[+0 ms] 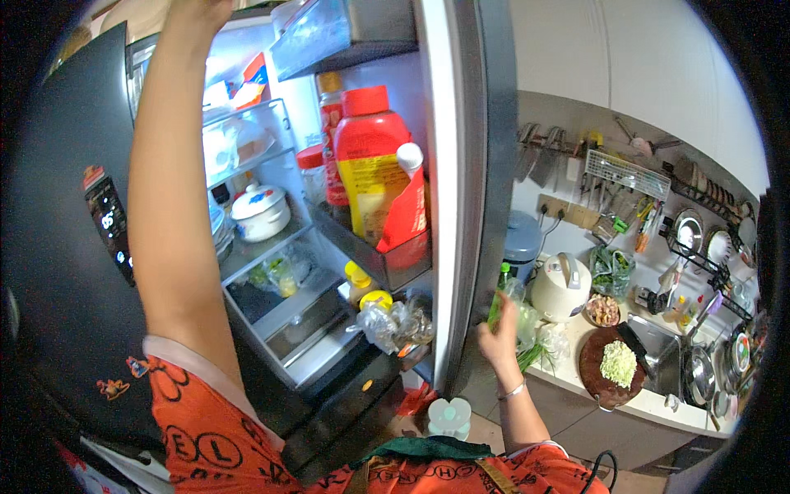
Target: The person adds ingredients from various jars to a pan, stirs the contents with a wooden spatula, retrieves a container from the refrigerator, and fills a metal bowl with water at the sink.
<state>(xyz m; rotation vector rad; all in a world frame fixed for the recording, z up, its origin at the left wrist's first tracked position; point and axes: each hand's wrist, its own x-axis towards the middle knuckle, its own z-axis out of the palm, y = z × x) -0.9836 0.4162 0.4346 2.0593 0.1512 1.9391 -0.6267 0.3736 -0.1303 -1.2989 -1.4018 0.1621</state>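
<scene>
My left arm stretches up across the open fridge, and only part of my left hand [202, 6] shows at the top edge; its fingers are out of sight. My right hand [501, 333], with a bracelet on the wrist, is closed round a slim green bottle [495, 309] beside the edge of the open fridge door [481, 206]. The door rack holds a large red-capped bottle [370, 165], a tall red bottle [332, 148] and a red packet [405, 216]. Inside the fridge, a white lidded pot [261, 214] sits on a shelf, above a drawer with bagged greens [281, 273].
To the right, a counter carries a cream rice cooker [561, 288], a bowl of meat pieces [603, 310] and a round chopping board [591, 375] with chopped pale greens [618, 365]. Beyond are a sink [661, 354] and pans [699, 375]. A pale green stool [448, 417] stands low by the door.
</scene>
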